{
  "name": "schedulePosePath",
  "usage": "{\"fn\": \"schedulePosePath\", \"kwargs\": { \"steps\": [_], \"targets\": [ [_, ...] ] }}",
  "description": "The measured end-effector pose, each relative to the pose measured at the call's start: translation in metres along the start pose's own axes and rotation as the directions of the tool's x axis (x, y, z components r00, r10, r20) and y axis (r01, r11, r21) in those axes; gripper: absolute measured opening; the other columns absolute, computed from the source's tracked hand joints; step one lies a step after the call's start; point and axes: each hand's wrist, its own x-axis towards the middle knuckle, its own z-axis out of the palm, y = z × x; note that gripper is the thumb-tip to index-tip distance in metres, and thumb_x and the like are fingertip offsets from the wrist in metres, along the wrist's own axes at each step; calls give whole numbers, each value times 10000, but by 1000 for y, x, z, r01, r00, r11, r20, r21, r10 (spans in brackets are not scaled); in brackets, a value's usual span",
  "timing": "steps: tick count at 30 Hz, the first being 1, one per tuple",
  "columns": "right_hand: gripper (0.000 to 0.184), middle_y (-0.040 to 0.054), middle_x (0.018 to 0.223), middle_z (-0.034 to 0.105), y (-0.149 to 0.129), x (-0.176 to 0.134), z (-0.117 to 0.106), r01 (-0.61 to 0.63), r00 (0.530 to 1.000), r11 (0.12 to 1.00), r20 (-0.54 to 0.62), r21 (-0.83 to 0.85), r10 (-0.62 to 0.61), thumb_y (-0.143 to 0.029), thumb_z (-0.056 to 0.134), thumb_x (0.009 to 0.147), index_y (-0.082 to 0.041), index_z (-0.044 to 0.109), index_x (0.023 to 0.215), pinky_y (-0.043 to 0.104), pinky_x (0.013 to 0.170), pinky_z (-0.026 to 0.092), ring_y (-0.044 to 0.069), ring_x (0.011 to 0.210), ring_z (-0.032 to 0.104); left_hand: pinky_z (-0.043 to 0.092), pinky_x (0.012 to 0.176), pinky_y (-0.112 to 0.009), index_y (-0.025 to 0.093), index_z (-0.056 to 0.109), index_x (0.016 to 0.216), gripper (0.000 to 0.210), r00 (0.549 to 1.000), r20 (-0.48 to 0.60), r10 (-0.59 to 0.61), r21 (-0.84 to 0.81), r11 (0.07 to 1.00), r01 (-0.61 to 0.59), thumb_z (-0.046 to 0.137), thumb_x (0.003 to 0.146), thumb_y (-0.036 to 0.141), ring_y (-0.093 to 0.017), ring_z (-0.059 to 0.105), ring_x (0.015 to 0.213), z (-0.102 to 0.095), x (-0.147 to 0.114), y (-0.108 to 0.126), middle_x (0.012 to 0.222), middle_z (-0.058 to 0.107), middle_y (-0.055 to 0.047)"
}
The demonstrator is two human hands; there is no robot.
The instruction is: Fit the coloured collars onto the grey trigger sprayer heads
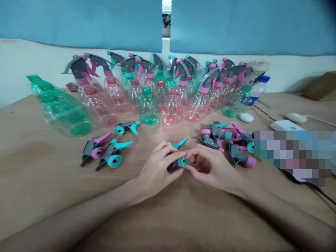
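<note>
Above the middle of the table, my left hand [160, 166] is closed around a grey trigger sprayer [173, 166] with a teal trigger and collar. The collar's open end faces right. My right hand [210, 164] is curled, its thumb and fingertips pinching at the rim of that collar; whether a small part sits between them is hidden. Left of my hands lie several loose trigger sprayers [111, 157], teal and pink. More trigger sprayers [210, 139] lie just beyond my right hand. Behind them stand open bottles, among them a green bottle [149, 110] and a pink bottle [172, 110].
Rows of bottles with sprayers fitted [202, 101] stand toward the wall. Green bottles [65, 115] lean together at the left. A blue-capped bottle [258, 89], a white round object [246, 117], a white box [287, 126] and cables are at the right, near a blurred patch.
</note>
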Motion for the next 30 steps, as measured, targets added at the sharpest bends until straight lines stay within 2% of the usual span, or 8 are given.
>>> {"fn": "schedulePosePath", "kwargs": {
  "steps": [10,15,19,21,23,26,28,30],
  "targets": [
    [105,-23,711,547,1,-1,1,-8,1000,996,-24,-94,6,-234,593,823,-199,614,920,216,526,426,87,567,503,496,758,-351,180,635,1057,246,1000,4,6,-9,1000,-6,641,811,198,-188,508,853,1,-1,-2,884,616,-51],
    [74,-30,658,558,-4,0,7,-40,996,997,-77,-58,36,-233,595,807,-194,593,870,210,493,414,86,529,500,493,753,-346,170,641,1048,257,1000,21,-22,-35,999,22,646,792,157,-193,507,856,1,-1,-3,888,621,-52],
    [97,-50,604,521,-8,2,15,-181,972,976,-126,122,196,-253,595,800,-200,515,785,209,461,388,88,502,479,497,759,-340,167,641,1063,265,999,24,-34,-52,998,35,659,798,165,-185,511,852,2,0,-4,906,627,-53],
    [174,-61,599,497,-7,3,18,-274,940,920,-124,281,318,-292,604,801,-208,456,763,205,446,381,86,490,467,496,770,-336,177,633,1094,291,1000,13,-28,-62,998,29,669,806,190,-183,517,867,2,1,-3,935,637,-54],
    [219,-76,580,480,-6,3,21,-345,911,821,-49,456,410,-335,586,821,-216,409,769,199,422,377,78,452,455,493,778,-329,190,628,1110,314,999,15,-30,-78,996,31,683,801,203,-181,518,882,1,2,-3,957,648,-49],
    [235,-87,559,485,-4,1,22,-354,913,716,57,602,403,-375,534,864,-225,371,788,193,409,375,73,418,447,483,789,-319,201,629,1108,335,997,42,-68,-111,991,72,706,782,208,-177,516,885,0,3,-2,956,664,-32],
    [211,-73,591,502,-3,0,20,-298,937,784,11,545,349,-370,536,868,-218,402,808,197,430,382,78,453,467,474,801,-319,203,632,1092,311,993,49,-105,-124,986,110,700,789,215,-175,519,893,-2,4,-2,961,669,-25],
    [146,-55,622,505,-1,-1,15,-218,962,905,-75,364,262,-324,552,862,-203,475,833,198,452,379,82,497,476,467,813,-321,202,632,1074,281,989,46,-139,-130,981,144,689,799,222,-175,525,910,-2,4,-3,977,667,-24]
  ]
}}
